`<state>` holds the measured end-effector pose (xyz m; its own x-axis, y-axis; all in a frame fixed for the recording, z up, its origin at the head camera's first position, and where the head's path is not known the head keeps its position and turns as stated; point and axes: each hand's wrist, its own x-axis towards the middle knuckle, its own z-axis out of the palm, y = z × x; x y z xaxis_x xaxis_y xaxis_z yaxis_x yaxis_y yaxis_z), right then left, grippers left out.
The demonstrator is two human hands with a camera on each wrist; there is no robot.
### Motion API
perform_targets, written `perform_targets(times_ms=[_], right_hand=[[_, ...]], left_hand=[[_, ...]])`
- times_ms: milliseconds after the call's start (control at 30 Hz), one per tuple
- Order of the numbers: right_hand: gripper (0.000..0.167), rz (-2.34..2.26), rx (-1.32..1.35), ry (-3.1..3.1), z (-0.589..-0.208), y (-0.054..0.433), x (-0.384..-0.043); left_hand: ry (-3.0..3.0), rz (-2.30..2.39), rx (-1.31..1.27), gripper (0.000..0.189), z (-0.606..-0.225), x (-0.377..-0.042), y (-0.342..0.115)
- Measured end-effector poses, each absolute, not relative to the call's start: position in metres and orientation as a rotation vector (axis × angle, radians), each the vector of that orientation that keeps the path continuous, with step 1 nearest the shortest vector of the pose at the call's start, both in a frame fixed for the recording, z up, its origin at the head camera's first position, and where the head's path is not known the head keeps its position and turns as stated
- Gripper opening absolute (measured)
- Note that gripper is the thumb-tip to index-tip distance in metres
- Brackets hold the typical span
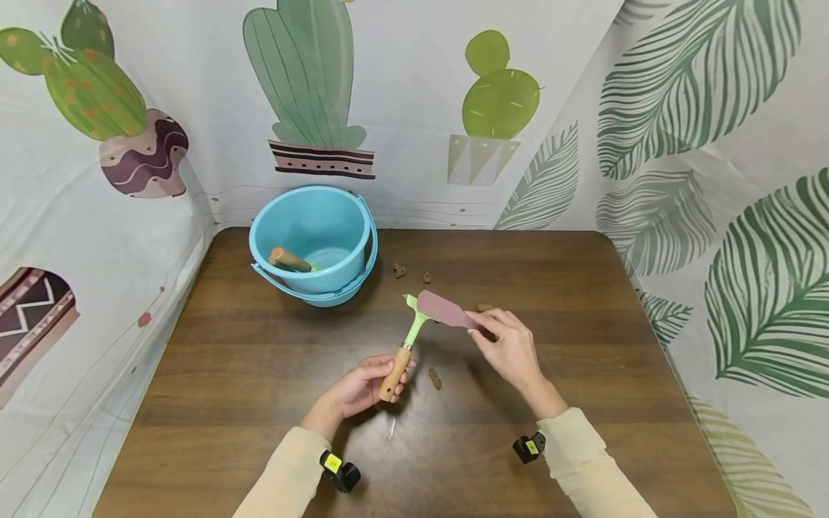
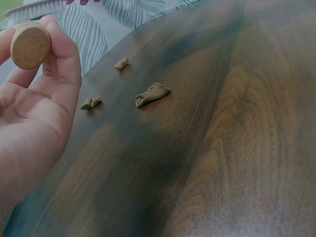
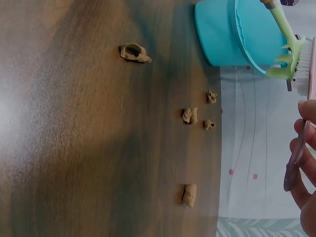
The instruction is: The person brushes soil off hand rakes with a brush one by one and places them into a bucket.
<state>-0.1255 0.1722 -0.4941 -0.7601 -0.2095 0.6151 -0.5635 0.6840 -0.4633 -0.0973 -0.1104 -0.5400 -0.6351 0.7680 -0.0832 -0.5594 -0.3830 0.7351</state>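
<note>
My left hand (image 1: 358,387) grips the wooden handle (image 1: 396,373) of a small garden hand rake, whose light green pronged head (image 3: 291,61) points up and away over the table. In the left wrist view the round butt of that handle (image 2: 30,47) shows between thumb and fingers. With thumb and fingers, my right hand (image 1: 513,347) pinches the end of a pink scrubbing brush (image 1: 443,309). White bristles (image 3: 302,69) face the rake and lie against its prongs in the right wrist view. From the head, the brush back covers part of the rake's head.
At the back left of the brown table (image 1: 259,403) stands a blue bucket (image 1: 311,216), with another wooden-handled tool (image 1: 289,259) inside. Several brown clumps lie scattered below and beyond the hands, including a longer one (image 1: 435,379). A printed cloth (image 1: 414,108) hangs behind the table.
</note>
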Motion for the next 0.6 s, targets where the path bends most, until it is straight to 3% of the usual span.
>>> perform_targets(times_ms=[600], right_hand=[[0.027, 0.908, 0.577, -2.417, -0.497, 0.184, -0.123]], left_hand=[[0.978, 2.041, 0.375, 0.032, -0.541, -0.097, -0.113]])
